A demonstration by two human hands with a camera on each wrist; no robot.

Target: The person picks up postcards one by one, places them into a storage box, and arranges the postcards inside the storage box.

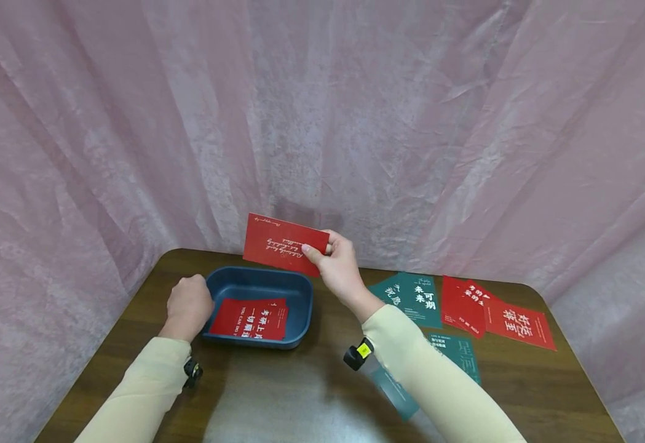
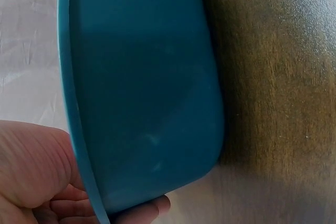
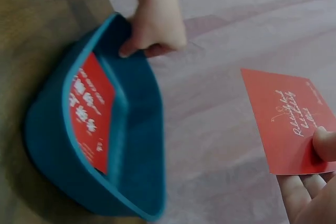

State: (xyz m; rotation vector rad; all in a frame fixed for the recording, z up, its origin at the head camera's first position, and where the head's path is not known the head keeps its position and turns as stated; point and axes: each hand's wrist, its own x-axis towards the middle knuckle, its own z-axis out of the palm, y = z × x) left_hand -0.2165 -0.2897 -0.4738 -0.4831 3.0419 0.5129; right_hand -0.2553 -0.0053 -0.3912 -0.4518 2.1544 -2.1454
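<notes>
right hand (image 1: 344,271) is pinching a red card (image 1: 283,243) between thumb and fingers, card hanging apart from the blue tray (image 1: 304,307), up by its far edge; left hand (image 1: 189,301) is gripping the tray's rim near its far left corner, thumb inside; tray is sitting toward the surface's (image 1: 521,387) far left corner, inner red cards (image 1: 250,319) lying toward its near edge; loose red cards (image 1: 521,323) are lying by the far right corner; step in hand is seemingly being card-into-tray placing; next move is probably calling for lowering it inside, then loosening the pinch
</notes>
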